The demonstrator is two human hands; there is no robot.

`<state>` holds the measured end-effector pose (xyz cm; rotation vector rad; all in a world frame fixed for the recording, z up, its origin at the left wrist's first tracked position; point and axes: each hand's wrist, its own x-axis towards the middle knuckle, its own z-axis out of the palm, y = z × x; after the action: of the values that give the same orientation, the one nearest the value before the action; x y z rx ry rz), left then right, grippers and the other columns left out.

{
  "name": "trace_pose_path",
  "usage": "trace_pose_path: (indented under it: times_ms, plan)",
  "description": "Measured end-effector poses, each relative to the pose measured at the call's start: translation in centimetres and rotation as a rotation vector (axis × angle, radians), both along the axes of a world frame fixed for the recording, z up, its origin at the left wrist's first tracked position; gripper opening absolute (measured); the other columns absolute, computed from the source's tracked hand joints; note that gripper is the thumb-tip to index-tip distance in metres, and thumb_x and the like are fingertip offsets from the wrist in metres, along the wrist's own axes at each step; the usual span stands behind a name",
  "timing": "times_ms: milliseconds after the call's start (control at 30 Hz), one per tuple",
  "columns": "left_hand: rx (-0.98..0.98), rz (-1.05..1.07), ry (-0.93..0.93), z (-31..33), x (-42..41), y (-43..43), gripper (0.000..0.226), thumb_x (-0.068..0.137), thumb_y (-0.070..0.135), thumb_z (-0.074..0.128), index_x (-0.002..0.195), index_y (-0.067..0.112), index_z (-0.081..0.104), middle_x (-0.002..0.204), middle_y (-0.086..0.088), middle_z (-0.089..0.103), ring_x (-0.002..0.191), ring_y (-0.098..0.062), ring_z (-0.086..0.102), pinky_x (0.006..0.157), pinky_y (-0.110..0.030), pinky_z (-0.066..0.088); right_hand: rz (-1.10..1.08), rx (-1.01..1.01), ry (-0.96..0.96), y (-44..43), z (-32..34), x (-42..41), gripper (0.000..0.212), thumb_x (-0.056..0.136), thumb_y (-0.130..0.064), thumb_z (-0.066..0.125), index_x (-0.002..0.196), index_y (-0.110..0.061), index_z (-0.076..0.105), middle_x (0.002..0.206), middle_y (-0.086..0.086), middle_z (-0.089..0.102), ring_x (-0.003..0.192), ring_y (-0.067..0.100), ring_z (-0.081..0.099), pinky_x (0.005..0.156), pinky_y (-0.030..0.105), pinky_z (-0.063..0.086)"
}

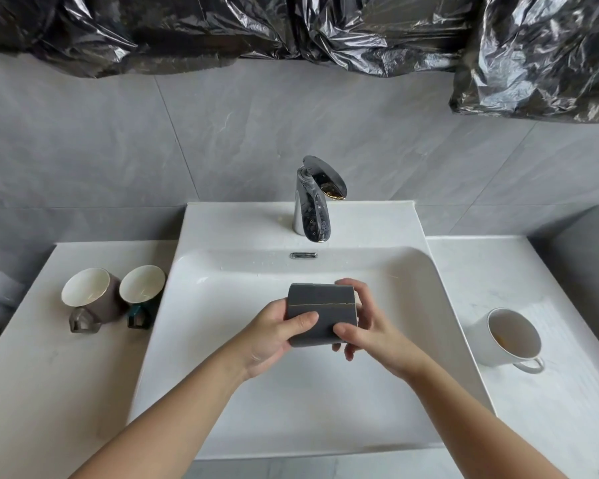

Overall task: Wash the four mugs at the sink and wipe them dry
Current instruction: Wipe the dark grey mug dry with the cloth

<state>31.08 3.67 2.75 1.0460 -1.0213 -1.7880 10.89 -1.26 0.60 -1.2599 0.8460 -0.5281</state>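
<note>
1. Crumpled black plastic sheeting point(291, 29) hangs across the tiled wall above and plays no part.
2. The white stone surface point(49, 375) carries three waiting mugs. On the left, a brown ceramic mug point(90, 292) and a dark-green mug point(142, 288) stand just beside each other, mouths up and angular handles toward the person. On the right, well apart, stands a white ceramic mug point(509, 337) with brownish residue inside.
3. The white rectangular sink basin point(222, 375) lies below the chrome faucet point(312, 209), and no stream shows at the spout.
4. The dark grey cylindrical mug point(320, 316) is held over the middle of the basin, in front of the spout. It seems to lie on its side with its long axis running left to right, a thin gold line along it. Its mouth and handle are hidden, so which end is the rim cannot be told.
5. The left hand point(274, 337) has its grip wrapped round the mug's left end, thumb on top. The right hand point(370, 326) grasps the right end, fingers curled over it.
6. This looks like the washing step. To do it well, hold the mug firmly with one hand, turn the mouth toward the water, and rub inside and out while keeping low over the basin.
</note>
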Motion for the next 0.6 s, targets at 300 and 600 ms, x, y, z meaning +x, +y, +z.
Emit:
trace_pose_path:
  times_ms: [300, 600]
  plan:
    - [-0.027, -0.125, -0.143, 1.3, 0.9, -1.0, 0.037, 0.087, 0.013, 0.06, 0.124, 0.016, 0.057, 0.113, -0.014, 0.067, 0.106, -0.028, 0.064, 0.101, -0.043, 0.048, -0.036, 0.249, -0.047, -0.6, 0.5, 0.8, 0.072, 0.068, -0.046, 0.07, 0.132, -0.016, 0.053, 0.115, 0.016, 0.066, 0.093, 0.03, 0.069, 0.065, 0.034, 0.057]
    - [0.091, -0.059, -0.028, 0.1, 1.6, -0.9, 0.042, 0.085, 0.013, 0.063, 0.126, 0.006, 0.058, 0.122, -0.015, 0.066, 0.116, -0.03, 0.061, 0.098, -0.042, 0.05, 0.103, -0.35, 0.152, 0.3, 0.9, 0.3, 0.072, 0.073, -0.008, 0.08, 0.133, -0.028, 0.045, 0.119, -0.01, 0.058, 0.105, 0.01, 0.062, 0.08, 0.026, 0.056]
